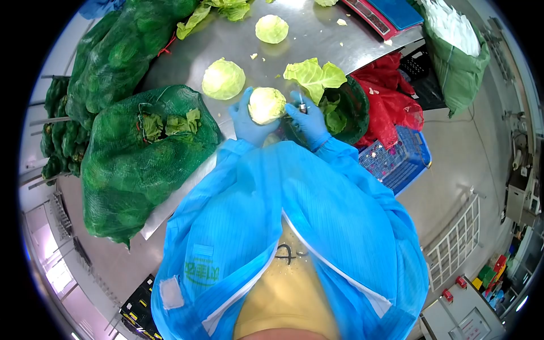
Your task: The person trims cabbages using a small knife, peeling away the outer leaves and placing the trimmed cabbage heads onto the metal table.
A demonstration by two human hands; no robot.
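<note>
One cabbage (pixel 267 105) in the left hand (pixel 253 127), one knife (pixel 303 108) in the right hand (pixel 313 123)

Nearest is the person's blue jacket (pixel 221 198), unzipped over a yellow garment (pixel 286 283). Just beyond its front, both hands work in blue gloves near the close edge of the metal table (pixel 317 37). The left hand is clamped on the cabbage, cupping it from the left and from below. The right hand is closed around the knife's dark handle, just to the right of the cabbage; the blade is hard to make out, and whether it touches the cabbage I cannot tell.

Beside the right hand stands a green bin (pixel 359 110) with leaves inside, and broad pale leaves (pixel 313 77) lie at its far rim. Right of the bin are a red bag (pixel 382 116) and a blue basket (pixel 418 152). To the left, a bulging green mesh sack (pixel 133 164) shows wilted leaves at its top.

Past the hands, a second cabbage (pixel 223 79) sits on the table to the left, and a third cabbage (pixel 272 29) lies farther off, with small scraps scattered around. More filled sacks (pixel 122 56) are piled at the far left. At the far right, a red-edged scale (pixel 371 18) rests on the table, and a green woven sack (pixel 462 73) with white contents stands beyond its corner.
</note>
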